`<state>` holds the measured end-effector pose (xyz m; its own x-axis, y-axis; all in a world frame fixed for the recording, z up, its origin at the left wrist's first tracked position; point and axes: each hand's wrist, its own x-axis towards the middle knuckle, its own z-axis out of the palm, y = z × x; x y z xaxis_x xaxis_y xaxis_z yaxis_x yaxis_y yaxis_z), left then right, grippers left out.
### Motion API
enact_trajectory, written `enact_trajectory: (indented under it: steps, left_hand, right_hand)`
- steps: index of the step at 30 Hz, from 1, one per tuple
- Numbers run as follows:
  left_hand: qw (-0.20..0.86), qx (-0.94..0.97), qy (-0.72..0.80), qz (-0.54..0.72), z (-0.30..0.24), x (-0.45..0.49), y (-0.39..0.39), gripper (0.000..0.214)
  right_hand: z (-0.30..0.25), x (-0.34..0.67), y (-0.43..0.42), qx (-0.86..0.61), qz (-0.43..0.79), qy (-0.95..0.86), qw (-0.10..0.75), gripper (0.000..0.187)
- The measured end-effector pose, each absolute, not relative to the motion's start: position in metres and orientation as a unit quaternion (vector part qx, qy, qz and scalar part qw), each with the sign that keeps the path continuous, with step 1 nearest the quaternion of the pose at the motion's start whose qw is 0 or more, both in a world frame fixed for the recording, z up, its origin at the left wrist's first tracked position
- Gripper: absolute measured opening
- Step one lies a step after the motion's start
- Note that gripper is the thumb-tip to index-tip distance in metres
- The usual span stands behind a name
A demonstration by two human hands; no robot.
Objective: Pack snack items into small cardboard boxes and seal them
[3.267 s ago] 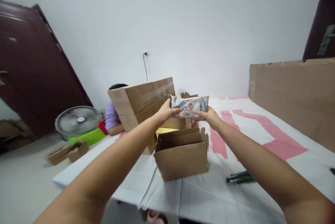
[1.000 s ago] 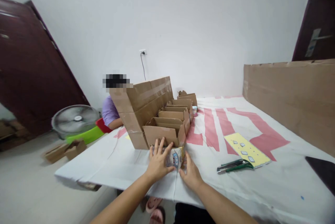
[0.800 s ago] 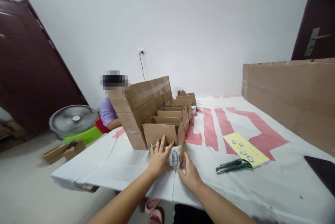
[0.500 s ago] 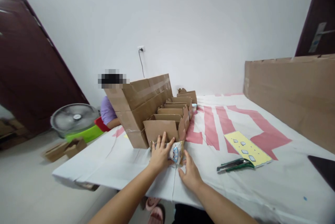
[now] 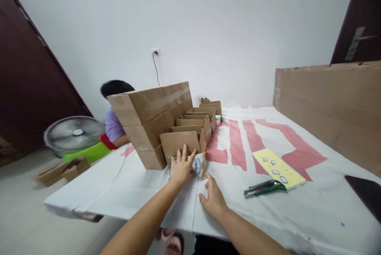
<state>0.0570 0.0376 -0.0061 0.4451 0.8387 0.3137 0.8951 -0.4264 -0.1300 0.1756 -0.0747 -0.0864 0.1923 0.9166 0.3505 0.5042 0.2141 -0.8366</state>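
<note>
A white-and-gold plastic packet with blue print lies against the front of the nearest open cardboard box. My left hand rests over the packet with its fingers stretched out and spread, the fingertips reaching up onto the box's front panel. The left part of the packet is mostly covered by this hand. To the right and nearer the table's front edge is my right hand, fingers apart and holding nothing. Its fingertips are close to the packet's lower right corner.
More open boxes stand in a row behind, beside a wall of stacked cartons. A green utility knife and yellow card lie right. A dark flat object is at the right edge. A person sits beyond the cartons.
The packet has moved slightly up and closer against the box under my left hand. My right hand has drawn a little away from it. The whole view has shifted slightly.
</note>
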Motion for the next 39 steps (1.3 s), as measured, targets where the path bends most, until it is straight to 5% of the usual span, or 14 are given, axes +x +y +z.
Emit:
enact_trajectory:
  steps: [39]
  left_hand:
    - [0.163, -0.823, -0.527, -0.135, -0.018, 0.082, 0.09, 0.083]
  right_hand:
    - [-0.073, 0.178, -0.08, -0.614, 0.199, -0.621, 0.445, 0.065]
